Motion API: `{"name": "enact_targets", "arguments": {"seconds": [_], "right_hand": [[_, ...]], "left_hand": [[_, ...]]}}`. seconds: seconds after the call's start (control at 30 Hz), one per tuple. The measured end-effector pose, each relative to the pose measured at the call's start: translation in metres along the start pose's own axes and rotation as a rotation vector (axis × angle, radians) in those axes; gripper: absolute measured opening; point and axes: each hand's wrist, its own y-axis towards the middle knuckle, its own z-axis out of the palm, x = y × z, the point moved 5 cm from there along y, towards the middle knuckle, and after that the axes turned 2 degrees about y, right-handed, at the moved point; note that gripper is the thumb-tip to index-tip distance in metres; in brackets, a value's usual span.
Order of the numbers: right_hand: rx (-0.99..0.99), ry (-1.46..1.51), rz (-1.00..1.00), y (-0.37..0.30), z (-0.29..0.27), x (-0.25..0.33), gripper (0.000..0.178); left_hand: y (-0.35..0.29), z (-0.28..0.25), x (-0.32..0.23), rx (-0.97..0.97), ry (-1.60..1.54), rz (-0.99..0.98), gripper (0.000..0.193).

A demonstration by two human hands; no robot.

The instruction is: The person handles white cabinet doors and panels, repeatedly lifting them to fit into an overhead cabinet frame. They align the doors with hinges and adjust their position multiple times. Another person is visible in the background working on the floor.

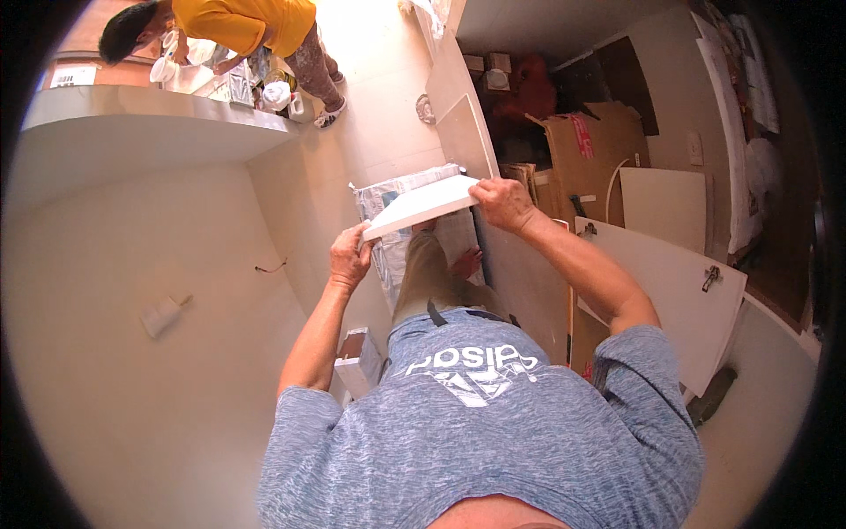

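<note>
A white flat panel (423, 204) is held out in front of me, spanning the gap between my two hands. My left hand (350, 256) grips its left end, with the fingers wrapped around the edge. At the opposite end, my right hand (504, 204) pinches the corner. Beneath the panel lies a plastic-wrapped, flat package (388, 198) on the floor near my feet. The panel hides part of that package.
A person in a yellow shirt (238, 22) bends over a cluttered counter at the far left. To my right lean cardboard sheets (608, 145) and a white door panel with hinges (670, 282). A white box (359, 363) stands beside my left leg. Wires (271, 267) poke from the left wall.
</note>
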Motion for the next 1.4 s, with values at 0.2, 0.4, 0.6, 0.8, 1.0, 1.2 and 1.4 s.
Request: {"name": "enact_targets", "arguments": {"seconds": [0.2,0.4,0.6,0.8,1.0,1.2,1.4], "right_hand": [[-0.052,0.031,0.086,-0.019,0.008,0.003,0.015],[0.050,0.151,0.282,-0.036,0.002,-0.012,0.028],[-0.150,0.421,0.800,-0.065,-0.005,-0.045,0.078],[0.154,0.443,0.905,-0.097,-0.009,-0.039,0.062],[0.351,0.198,0.747,-0.087,0.017,-0.027,0.058],[0.624,0.163,0.658,-0.098,0.018,-0.026,0.066],[0.456,0.309,0.685,-0.115,0.029,-0.025,0.058]], "left_hand": [[-0.006,0.008,-0.003,0.006,-0.072,-0.022,0.033],[0.025,0.006,-0.047,0.280,0.149,0.027,0.046],[0.070,0.056,-0.115,0.457,0.129,0.201,0.052],[0.067,0.107,-0.126,0.548,0.184,0.150,0.043],[0.041,0.115,-0.132,0.525,0.248,0.244,0.044],[0.022,0.126,-0.137,0.621,0.256,0.210,0.043],[0.020,0.124,-0.143,0.604,0.253,0.252,0.034]]}}
